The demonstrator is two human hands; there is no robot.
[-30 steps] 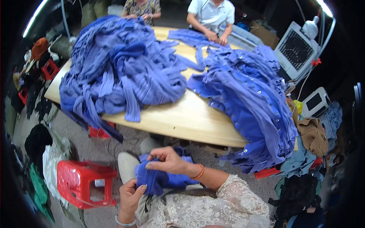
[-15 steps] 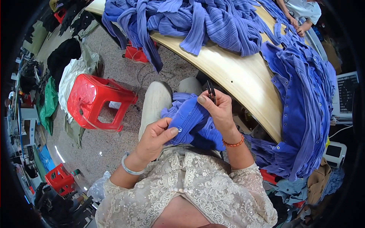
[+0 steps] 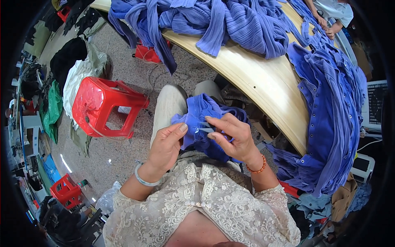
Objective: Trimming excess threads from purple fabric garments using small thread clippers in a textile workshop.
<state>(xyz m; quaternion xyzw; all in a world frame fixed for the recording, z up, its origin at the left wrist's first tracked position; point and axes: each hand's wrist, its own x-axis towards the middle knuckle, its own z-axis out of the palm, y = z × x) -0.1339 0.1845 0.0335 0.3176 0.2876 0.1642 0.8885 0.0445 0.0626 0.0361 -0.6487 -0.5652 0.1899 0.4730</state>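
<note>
A blue ribbed garment (image 3: pixel 201 110) lies bunched on my lap, over my knees. My left hand (image 3: pixel 166 149) pinches its left edge between thumb and fingers; a silver bangle is on that wrist. My right hand (image 3: pixel 233 139) holds small metal thread snips (image 3: pixel 205 128) against the fabric, tips pointing left toward my left thumb. An orange bead bracelet circles the right wrist. The two hands are close together, with the cloth stretched between them.
A curved wooden table (image 3: pixel 258 80) in front carries heaps of blue garments (image 3: pixel 234 22), and another heap (image 3: pixel 335 103) hangs off its right edge. A red plastic stool (image 3: pixel 103 108) stands to my left. Bags and clothes line the left floor. Another person's arms (image 3: pixel 329 18) work at the far side.
The view has tipped further down toward my lap. My right hand has lowered from holding the snips upright to laying them flat on the fabric near my left thumb.
</note>
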